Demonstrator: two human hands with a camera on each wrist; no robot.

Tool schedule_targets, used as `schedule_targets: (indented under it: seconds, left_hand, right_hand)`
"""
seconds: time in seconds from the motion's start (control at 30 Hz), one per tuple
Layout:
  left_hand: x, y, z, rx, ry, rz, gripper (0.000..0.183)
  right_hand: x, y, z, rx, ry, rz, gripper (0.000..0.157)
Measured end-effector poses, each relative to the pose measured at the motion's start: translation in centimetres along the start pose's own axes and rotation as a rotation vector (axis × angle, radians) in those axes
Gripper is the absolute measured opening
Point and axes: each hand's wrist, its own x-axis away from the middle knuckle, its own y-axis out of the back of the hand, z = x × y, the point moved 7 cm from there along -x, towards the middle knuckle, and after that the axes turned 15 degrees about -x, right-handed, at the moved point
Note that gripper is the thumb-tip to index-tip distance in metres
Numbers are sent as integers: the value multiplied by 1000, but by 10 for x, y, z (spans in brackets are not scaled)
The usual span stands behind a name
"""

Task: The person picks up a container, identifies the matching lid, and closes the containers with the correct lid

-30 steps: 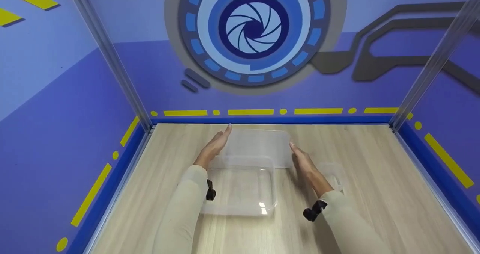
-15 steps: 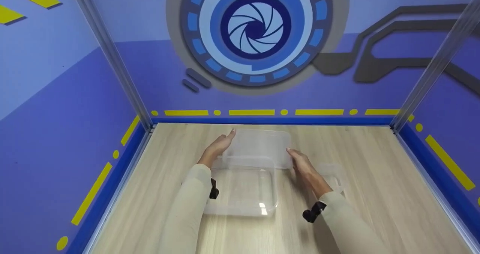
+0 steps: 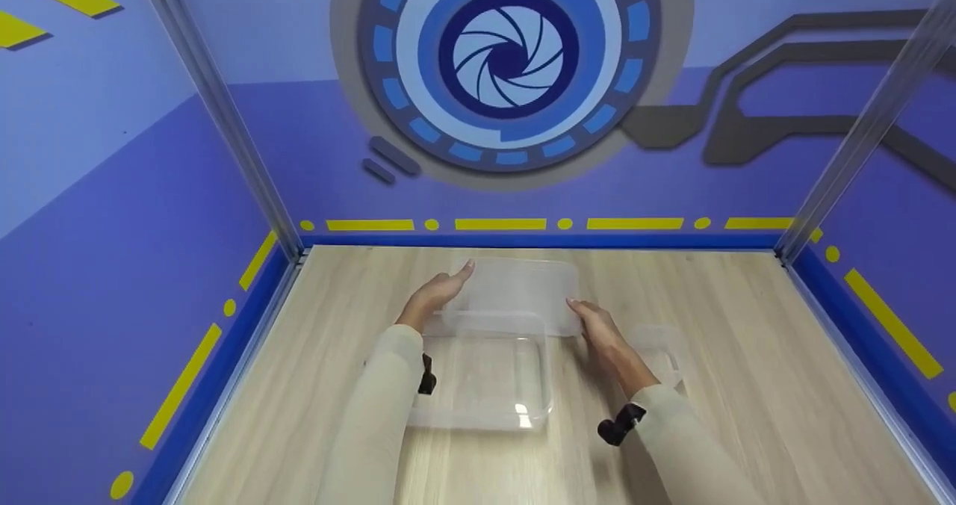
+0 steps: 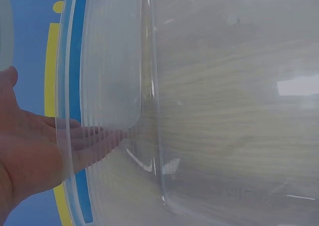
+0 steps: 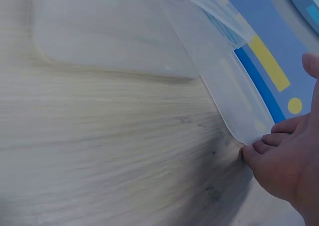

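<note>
Left hand (image 3: 438, 293) and right hand (image 3: 602, 333) are flanking a frosted plastic piece (image 3: 517, 290), thumbs raised, fingers nearly straight, right fingertips (image 5: 246, 152) merely touching its corner.

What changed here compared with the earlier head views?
The left hand moved slightly right and the right hand slightly left, both a little nearer the wearer, closing in on the frosted lid; no firm grip shows. The lid, large container and small container stayed put.

You have one large clear container (image 3: 489, 374), one frosted piece (image 3: 519, 288) beyond it, one small clear piece (image 3: 659, 337) to its right, two hands near its far corners (left hand (image 3: 435, 294), right hand (image 3: 602, 333)), two black wrist devices (image 3: 621, 424).
</note>
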Motion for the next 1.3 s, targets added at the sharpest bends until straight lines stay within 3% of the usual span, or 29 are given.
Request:
schedule_targets:
  seconds: [0.47,0.73,0.83,1.07,1.3]
  left_hand:
    - [0,7,8,198,34,22,114]
    - [-1,15,8,451,-27,31,105]
    - [0,20,9,504,-55,26,101]
    - [8,35,3,512,-59,6,110]
    - [23,50,-15,511,-124,-25,109]
  right_hand:
    - [-1,0,0,-195,-57,5,86]
    - [3,-2,8,-244,-27,15,79]
    - [4,-4,16,-270,11,17,75]
    - [7,-7,42,-252,104,21,64]
    - [13,-7,63,-263,179,16,61]
